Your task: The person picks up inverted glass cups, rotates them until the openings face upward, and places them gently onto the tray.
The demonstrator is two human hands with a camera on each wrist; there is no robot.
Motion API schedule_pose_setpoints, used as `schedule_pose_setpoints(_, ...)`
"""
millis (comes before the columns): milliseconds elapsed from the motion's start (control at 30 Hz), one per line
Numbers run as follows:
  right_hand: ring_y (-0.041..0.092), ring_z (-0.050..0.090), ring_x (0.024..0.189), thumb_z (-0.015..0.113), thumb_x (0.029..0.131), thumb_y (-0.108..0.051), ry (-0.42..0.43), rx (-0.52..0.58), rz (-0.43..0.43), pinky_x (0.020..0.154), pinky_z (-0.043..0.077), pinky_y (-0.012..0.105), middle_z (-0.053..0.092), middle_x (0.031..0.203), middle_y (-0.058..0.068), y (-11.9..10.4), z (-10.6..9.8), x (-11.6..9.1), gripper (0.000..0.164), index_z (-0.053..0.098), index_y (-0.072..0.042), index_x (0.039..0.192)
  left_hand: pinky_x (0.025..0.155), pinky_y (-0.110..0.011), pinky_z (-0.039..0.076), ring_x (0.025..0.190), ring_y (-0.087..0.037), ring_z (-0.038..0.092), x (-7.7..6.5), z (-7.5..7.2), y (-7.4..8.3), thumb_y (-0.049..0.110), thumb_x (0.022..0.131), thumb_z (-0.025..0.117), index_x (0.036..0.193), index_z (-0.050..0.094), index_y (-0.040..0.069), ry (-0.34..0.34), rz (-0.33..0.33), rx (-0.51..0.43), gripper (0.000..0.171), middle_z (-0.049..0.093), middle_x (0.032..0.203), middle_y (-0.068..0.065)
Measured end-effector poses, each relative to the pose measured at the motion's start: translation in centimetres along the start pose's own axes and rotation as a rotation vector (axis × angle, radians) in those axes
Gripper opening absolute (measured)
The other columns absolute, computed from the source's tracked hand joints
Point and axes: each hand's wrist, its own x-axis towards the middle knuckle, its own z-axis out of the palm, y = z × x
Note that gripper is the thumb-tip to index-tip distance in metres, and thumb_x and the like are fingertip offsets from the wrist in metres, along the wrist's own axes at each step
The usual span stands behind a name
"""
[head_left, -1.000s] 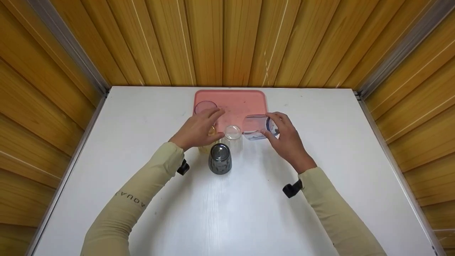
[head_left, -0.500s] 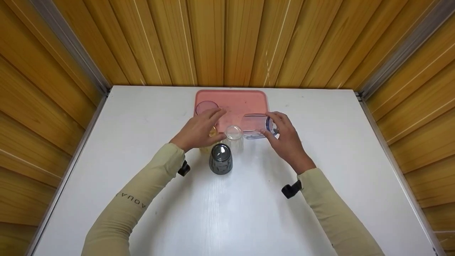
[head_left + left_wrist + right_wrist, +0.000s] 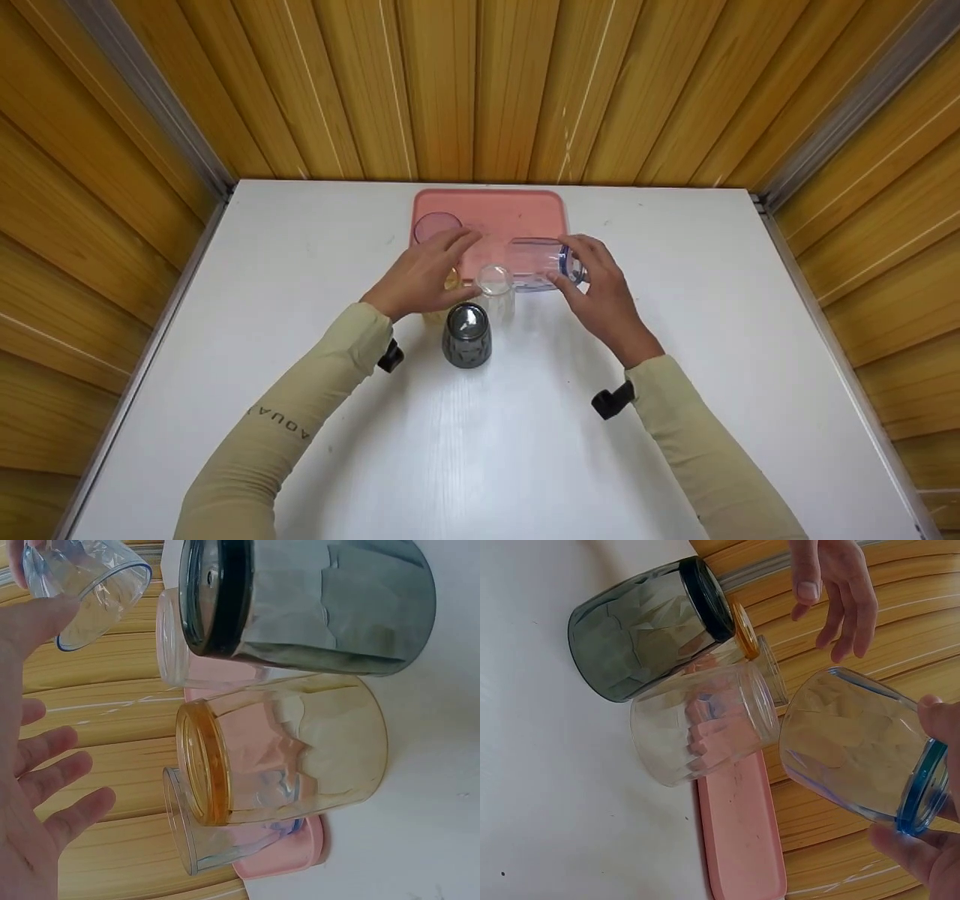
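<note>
My right hand (image 3: 609,300) grips a blue-tinted drinking glass (image 3: 855,742) around its thick base, thumb on one side and fingers on the other. The glass lies on its side in the air, its mouth toward my left hand. Fingers loosely spread, my left hand (image 3: 424,274) hovers over an upside-down amber glass (image 3: 300,754) and holds nothing. Close by, a dark grey glass (image 3: 466,337) and a clear glass (image 3: 705,724) also stand upside down on the table. A purple-tinted glass (image 3: 437,225) stands mouth up on the pink tray (image 3: 517,214), partly hidden by my left hand.
The white table (image 3: 480,450) ends at a wood-patterned wall (image 3: 480,90) just behind the tray. Similar panels flank it left and right. The grey glass is nearest the front, with the clear and amber glasses between it and the tray.
The blue-tinted glass has tipped slightly in my right hand, its mouth end rising and coming closer to level. My left hand has hardly moved; the other glasses stay in place.
</note>
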Motion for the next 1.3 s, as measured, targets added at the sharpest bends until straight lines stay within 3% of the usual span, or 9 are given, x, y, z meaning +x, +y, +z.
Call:
schedule_pose_setpoints(433, 0.025, 0.050, 0.127, 0.061, 0.093, -0.040, -0.008, 0.053, 0.026, 0.093, 0.055, 0.040, 0.040, 0.145, 0.004, -0.1, 0.3, 0.0, 0.058, 0.038, -0.031, 0.145, 0.115, -0.045, 0.035, 0.140, -0.022, 0.040, 0.1, 0.3, 0.3, 0.057, 0.083, 0.065, 0.152, 0.027, 0.029, 0.029, 0.044, -0.018, 0.084, 0.033, 0.156, 0.001)
schedule_pose_setpoints(733, 0.020, 0.052, 0.122, 0.058, 0.094, -0.043, -0.001, 0.107, 0.014, 0.091, 0.056, 0.039, 0.041, 0.144, 0.004, -0.3, 0.5, 0.0, 0.058, 0.039, -0.025, 0.146, 0.116, -0.045, 0.034, 0.141, -0.021, 0.037, 0.2, 0.2, 0.7, 0.058, 0.082, 0.066, 0.153, 0.026, 0.028, 0.016, 0.031, -0.010, 0.086, 0.032, 0.156, 0.001)
schedule_pose_setpoints(1000, 0.022, 0.054, 0.124, 0.057, 0.095, -0.042, 0.011, 0.146, 0.011, 0.091, 0.056, 0.039, 0.042, 0.144, 0.007, -0.6, 0.8, 0.0, 0.055, 0.039, -0.027, 0.145, 0.116, -0.048, 0.033, 0.143, -0.022, 0.034, 0.2, 0.2, 1.0, 0.061, 0.081, 0.065, 0.153, 0.023, 0.031, -0.001, 0.022, -0.022, 0.089, 0.030, 0.158, 0.001)
schedule_pose_setpoints(1300, 0.019, 0.055, 0.123, 0.054, 0.096, -0.044, 0.014, 0.180, 0.034, 0.092, 0.056, 0.037, 0.045, 0.140, 0.000, -0.7, 1.2, -0.1, 0.053, 0.039, -0.030, 0.145, 0.115, -0.048, 0.034, 0.143, -0.023, 0.036, 0.4, 0.4, 1.1, 0.062, 0.080, 0.066, 0.154, 0.021, 0.031, 0.030, 0.050, -0.030, 0.092, 0.029, 0.158, 0.000)
